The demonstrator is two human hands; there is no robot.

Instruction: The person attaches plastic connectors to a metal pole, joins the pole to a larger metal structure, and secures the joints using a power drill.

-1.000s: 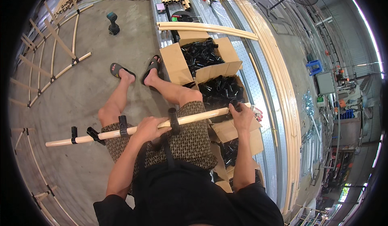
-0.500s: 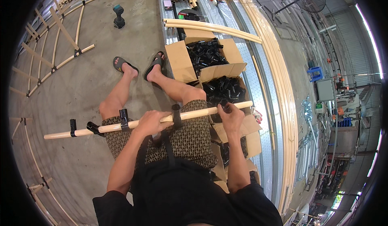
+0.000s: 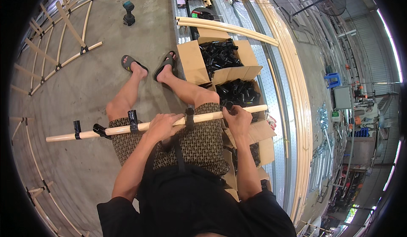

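Note:
A long cream pipe (image 3: pixel 118 129) lies across my lap, running from lower left to upper right. Several black clamp fittings (image 3: pixel 132 119) sit spaced along it. My left hand (image 3: pixel 162 125) is wrapped around the pipe near its middle, beside one black fitting (image 3: pixel 189 116). My right hand (image 3: pixel 237 119) grips the pipe near its right end and holds a black fitting (image 3: pixel 229 106) against it. Two open cardboard boxes (image 3: pixel 191 62) full of black fittings (image 3: pixel 222 55) stand just beyond my right knee.
Bundles of cream pipes (image 3: pixel 229 27) lie behind the boxes and along the right. A cordless drill (image 3: pixel 128 12) stands on the concrete floor at the top. Assembled pipe frames (image 3: pixel 55 50) lie at the left. More flattened cardboard (image 3: pixel 263 137) sits by my right hip.
My right hand slid inward along the pipe from its very end. The pipe shifted slightly left and sits a little flatter across my lap.

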